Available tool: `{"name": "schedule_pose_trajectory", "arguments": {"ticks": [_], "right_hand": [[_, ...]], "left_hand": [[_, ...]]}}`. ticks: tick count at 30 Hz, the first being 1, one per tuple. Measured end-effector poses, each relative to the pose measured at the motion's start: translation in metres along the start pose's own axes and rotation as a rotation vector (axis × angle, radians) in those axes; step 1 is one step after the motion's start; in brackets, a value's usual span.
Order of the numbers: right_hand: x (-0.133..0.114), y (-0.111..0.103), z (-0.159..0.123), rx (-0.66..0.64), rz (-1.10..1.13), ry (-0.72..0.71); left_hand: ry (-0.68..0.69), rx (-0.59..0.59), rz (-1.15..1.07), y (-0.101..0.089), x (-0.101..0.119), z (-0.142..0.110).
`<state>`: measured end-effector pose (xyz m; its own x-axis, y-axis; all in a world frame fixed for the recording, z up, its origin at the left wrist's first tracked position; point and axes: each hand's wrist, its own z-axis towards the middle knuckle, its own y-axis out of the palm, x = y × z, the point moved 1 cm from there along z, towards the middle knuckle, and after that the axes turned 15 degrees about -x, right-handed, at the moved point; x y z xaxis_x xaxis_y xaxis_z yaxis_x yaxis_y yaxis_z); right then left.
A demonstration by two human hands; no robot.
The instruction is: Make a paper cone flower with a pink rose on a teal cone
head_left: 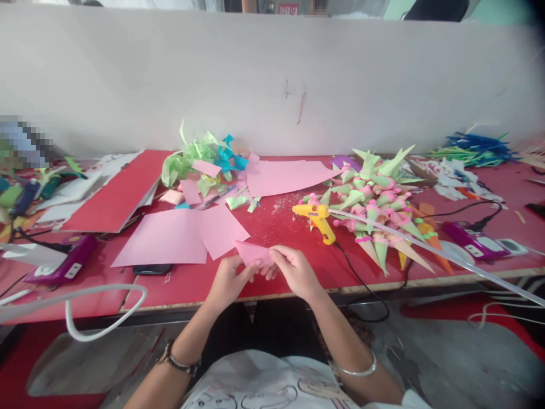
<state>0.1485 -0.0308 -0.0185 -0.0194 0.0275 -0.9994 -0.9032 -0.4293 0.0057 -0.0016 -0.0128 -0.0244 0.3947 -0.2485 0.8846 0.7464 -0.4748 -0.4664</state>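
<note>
Pinching a small pink paper piece (251, 252) between the fingers of left hand (227, 282) and right hand (299, 274), over the front part of the red table (183, 291). Facing larger pink sheets (164, 238) just beyond to the left, and, to the right, a yellow glue gun (322, 220) near a heap of green and pink pointed pieces (373, 211).

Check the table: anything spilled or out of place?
Yes: pale specks litter the red tabletop beside the yellow glue gun, like debris, and the gun's long clear stick juts past the tabletop's front edge, maybe easily bumped.
</note>
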Motion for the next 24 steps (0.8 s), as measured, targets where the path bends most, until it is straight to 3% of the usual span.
{"name": "schedule_pose_trajectory", "arguments": {"ticks": [4,9,12,18,22,24], "right_hand": [[-0.002,-0.005,-0.002,-0.050,-0.086,-0.001],[-0.007,-0.011,-0.003,-0.082,-0.384,-0.012],[-0.008,-0.009,-0.003,-0.101,-0.424,-0.017],[-0.008,-0.006,-0.004,-0.100,-0.334,0.015],[-0.006,-0.003,-0.003,-0.024,-0.454,-0.043],[-0.004,-0.002,-0.003,-0.002,-0.509,-0.051]], "left_hand": [[-0.050,0.010,0.040,-0.005,-0.003,-0.002],[0.025,-0.290,0.056,-0.007,0.004,-0.002],[0.010,-0.344,0.039,-0.005,0.006,-0.001],[0.053,-0.188,-0.012,0.001,0.007,-0.005],[0.014,0.015,0.026,0.000,0.006,-0.008],[0.018,0.046,0.082,-0.003,0.004,-0.009]]}}
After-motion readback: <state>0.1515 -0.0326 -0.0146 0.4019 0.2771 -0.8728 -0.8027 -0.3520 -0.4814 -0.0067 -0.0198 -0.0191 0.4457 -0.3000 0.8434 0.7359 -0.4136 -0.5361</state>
